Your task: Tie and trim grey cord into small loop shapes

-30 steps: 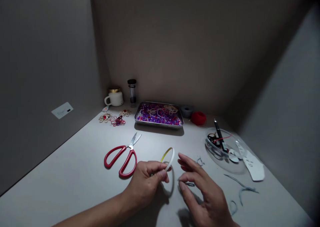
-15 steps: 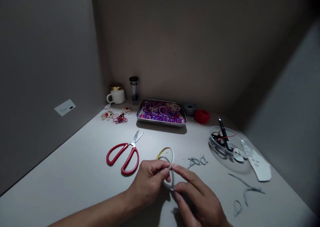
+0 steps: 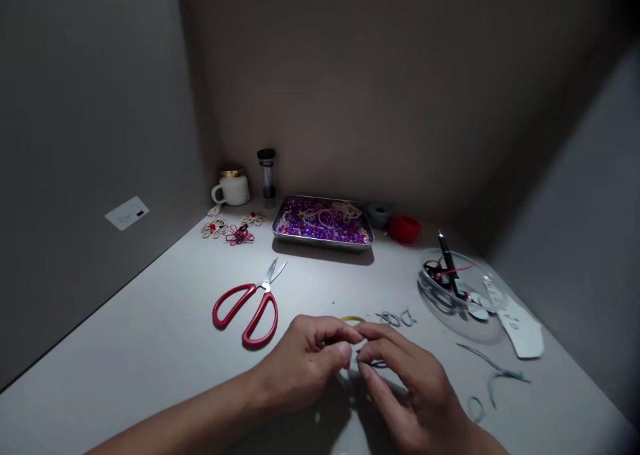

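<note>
A thin yellow band (image 3: 353, 319), bent in a curve, shows just beyond my fingertips; most of it is hidden behind my hands. My left hand (image 3: 313, 358) is closed on it, thumb against forefinger. Close by on the right, my right hand (image 3: 407, 378) has its fingers pinched together, the index fingertip meeting the left one. A thin dark grey strand (image 3: 379, 364) shows between the right thumb and fingers. To the left of my hands lie red-handled scissors (image 3: 259, 301), blades slightly apart.
Behind stands a metal tray (image 3: 325, 244) of purple and red beads. Grey cord pieces (image 3: 395, 318) and more grey strands (image 3: 493, 368) lie right, near a clear bowl (image 3: 465, 308) holding a pen. Red yarn (image 3: 404, 229), a white mug (image 3: 234, 189) and flower-shaped ornaments (image 3: 239, 235) are at the back.
The yellow-and-white loop, which stood up above my fingers, has dropped lower and shifted right, mostly behind my hands. Both hands have moved slightly right, and my right fingers have drawn in.
</note>
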`<state>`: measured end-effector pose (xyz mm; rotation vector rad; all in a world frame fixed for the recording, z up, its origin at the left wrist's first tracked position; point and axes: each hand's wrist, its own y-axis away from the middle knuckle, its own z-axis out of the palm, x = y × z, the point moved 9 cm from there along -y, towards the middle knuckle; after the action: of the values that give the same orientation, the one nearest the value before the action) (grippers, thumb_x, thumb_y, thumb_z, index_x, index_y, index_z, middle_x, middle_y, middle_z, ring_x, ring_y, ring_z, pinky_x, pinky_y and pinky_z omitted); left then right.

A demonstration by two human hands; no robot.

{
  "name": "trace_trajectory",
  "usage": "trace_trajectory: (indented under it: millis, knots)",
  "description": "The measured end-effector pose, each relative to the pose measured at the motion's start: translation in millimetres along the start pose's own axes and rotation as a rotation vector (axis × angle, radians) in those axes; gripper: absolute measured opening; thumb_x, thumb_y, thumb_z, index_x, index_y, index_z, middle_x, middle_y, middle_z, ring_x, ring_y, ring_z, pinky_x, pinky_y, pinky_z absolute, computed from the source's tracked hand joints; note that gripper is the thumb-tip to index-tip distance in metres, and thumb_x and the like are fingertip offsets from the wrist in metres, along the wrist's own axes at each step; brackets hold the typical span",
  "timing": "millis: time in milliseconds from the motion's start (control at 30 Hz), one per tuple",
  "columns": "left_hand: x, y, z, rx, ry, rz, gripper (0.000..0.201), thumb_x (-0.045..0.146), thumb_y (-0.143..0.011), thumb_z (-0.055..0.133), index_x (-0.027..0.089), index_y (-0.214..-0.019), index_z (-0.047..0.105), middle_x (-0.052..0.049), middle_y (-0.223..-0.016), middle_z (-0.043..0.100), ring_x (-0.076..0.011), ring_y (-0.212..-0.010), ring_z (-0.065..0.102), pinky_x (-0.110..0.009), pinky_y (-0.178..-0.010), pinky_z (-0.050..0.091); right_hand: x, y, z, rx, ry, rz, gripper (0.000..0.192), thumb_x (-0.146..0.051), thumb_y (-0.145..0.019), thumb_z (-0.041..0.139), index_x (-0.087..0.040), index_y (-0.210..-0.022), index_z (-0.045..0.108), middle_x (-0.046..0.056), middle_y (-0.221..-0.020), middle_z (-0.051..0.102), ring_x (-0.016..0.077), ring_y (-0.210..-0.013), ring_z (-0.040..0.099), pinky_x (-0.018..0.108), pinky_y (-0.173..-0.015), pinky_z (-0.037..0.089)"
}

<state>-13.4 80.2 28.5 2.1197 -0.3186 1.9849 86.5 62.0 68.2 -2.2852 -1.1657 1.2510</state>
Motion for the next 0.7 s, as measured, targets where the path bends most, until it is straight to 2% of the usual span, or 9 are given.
trace_trajectory:
  millis: [100,167,267,333,433,567,700]
  knots:
    - [0,0,-7.0,0.019,-0.066,-0.066,0.017,0.022,-0.07,0.057,0.014,-0.077,0.07,0.002,-0.061,0.059,-0.0117,-0.057,0.046,-0.023,-0.056,0.035,19,-4,-6,0.013,-0.146,0.17,0.01,-0.012,-0.078,0.052,-0.02,-0.075,0.058,0.007,-0.085,0.062,0.0193,-0.08,0.062,0.028,-0.069,0.049]
    - [0,-1,-13.1,0.032,-0.047,-0.098,0.014,0.022,-0.068,0.057,0.014,-0.068,0.069,0.003,-0.054,0.054,-0.0105,-0.053,0.042,-0.023,-0.053,0.031,35,-3,-8,0.017,-0.28,0.32,0.011,-0.02,-0.08,0.053,-0.019,-0.07,0.058,0.006,-0.082,0.06,0.0182,-0.074,0.059,0.026,-0.061,0.048]
    - [0,-3,-13.5,-0.021,0.091,-0.106,0.015,0.019,-0.066,0.057,0.015,-0.068,0.071,0.0,-0.061,0.061,-0.0126,-0.06,0.048,-0.024,-0.059,0.034,51,1,-7,0.04,-0.536,0.475,0.017,-0.03,-0.079,0.056,-0.019,-0.067,0.059,0.005,-0.081,0.056,0.018,-0.07,0.057,0.027,-0.059,0.046]
    - [-2,-4,-11.6,-0.05,0.173,-0.124,0.02,0.016,-0.064,0.055,0.016,-0.071,0.073,-0.001,-0.061,0.063,-0.0135,-0.062,0.05,-0.026,-0.063,0.036,56,3,-5,0.063,-0.663,0.53,0.017,-0.033,-0.077,0.058,-0.018,-0.068,0.06,0.004,-0.083,0.055,0.0191,-0.073,0.057,0.03,-0.064,0.047]
    - [-1,-5,-9.7,-0.058,0.221,-0.126,0.028,0.011,-0.061,0.049,0.016,-0.071,0.075,-0.002,-0.056,0.064,-0.0136,-0.059,0.05,-0.028,-0.066,0.037,59,7,0,0.068,-0.74,0.559,0.017,-0.033,-0.077,0.06,-0.018,-0.07,0.062,0.004,-0.086,0.054,0.0194,-0.075,0.056,0.032,-0.069,0.047]
    - [1,-4,-6.0,-0.081,0.277,-0.117,0.036,0.006,-0.058,0.043,0.014,-0.074,0.075,-0.003,-0.056,0.065,-0.0129,-0.055,0.049,-0.028,-0.062,0.037,61,10,1,0.092,-0.829,0.583,0.015,-0.031,-0.077,0.062,-0.018,-0.069,0.063,0.003,-0.083,0.054,0.0188,-0.076,0.056,0.032,-0.071,0.047]
    - [2,-3,-5.5,-0.081,0.349,-0.097,0.035,0.005,-0.059,0.044,0.013,-0.077,0.073,-0.004,-0.061,0.067,-0.0128,-0.057,0.052,-0.028,-0.063,0.039,69,15,2,0.191,-0.964,0.684,0.015,-0.031,-0.07,0.069,-0.017,-0.065,0.064,0.003,-0.083,0.055,0.0181,-0.073,0.059,0.032,-0.072,0.05]
